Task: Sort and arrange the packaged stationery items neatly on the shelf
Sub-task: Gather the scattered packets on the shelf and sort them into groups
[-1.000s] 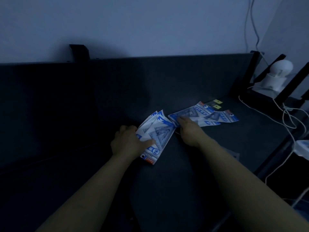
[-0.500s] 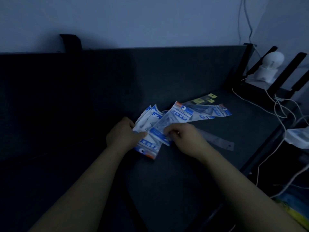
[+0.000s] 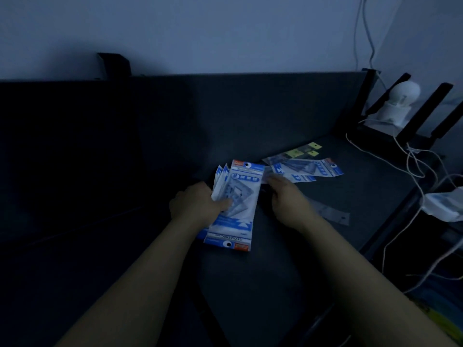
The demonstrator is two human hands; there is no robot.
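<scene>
The left hand [image 3: 198,204] has its grip closed on the stack of geometry-set packets [image 3: 235,204], thumb on top, likely to keep the edges squared on the shelf [image 3: 275,284]. Right of the stack, the right hand [image 3: 288,199] reaches toward the loose packets [image 3: 308,169]; I cannot tell whether its grip holds one.

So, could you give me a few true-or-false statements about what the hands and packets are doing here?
1. The left hand holds a stack of blue-and-white packets. True.
2. The right hand holds that stack too. False: it is beside the stack, by the loose packets.
3. Loose packets lie on the shelf, further right. True.
4. Every packet bears yellow. False: only the yellow-tagged packets at the back do.
</scene>
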